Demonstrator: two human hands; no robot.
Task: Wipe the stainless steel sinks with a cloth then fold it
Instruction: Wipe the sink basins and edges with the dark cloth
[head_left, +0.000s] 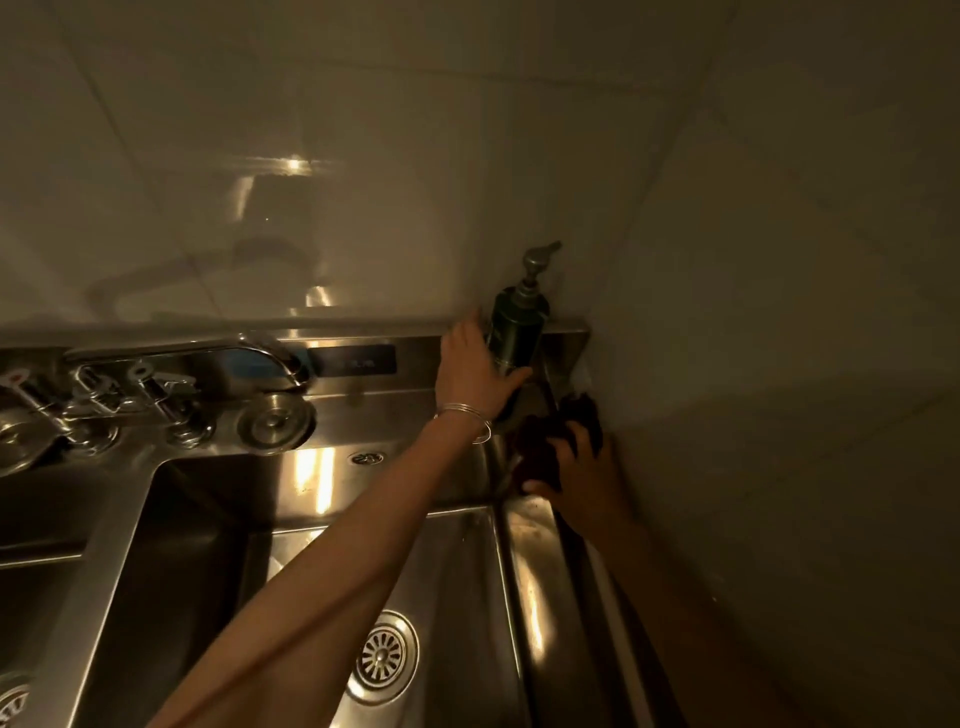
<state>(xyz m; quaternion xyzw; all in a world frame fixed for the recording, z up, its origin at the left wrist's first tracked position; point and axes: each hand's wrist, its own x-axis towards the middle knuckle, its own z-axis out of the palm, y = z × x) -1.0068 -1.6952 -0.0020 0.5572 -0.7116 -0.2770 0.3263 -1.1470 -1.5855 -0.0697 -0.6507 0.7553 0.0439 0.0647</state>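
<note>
A stainless steel double sink fills the lower view, with its right basin (467, 561) below my arms and its left basin (171, 571) beside it. My right hand (582, 478) presses a dark red cloth (550, 441) onto the sink's far right ledge, in the corner by the wall. My left hand (470, 371) grips a dark green pump bottle (514, 332) and holds it tilted just above that ledge, right behind the cloth. Bangles circle my left wrist.
A chrome faucet (244, 358) with lever handles (130, 395) sits on the back ledge at left, with a round metal plug (275, 423) next to it. A drain strainer (382, 657) lies in the right basin. Tiled walls close off the back and the right side.
</note>
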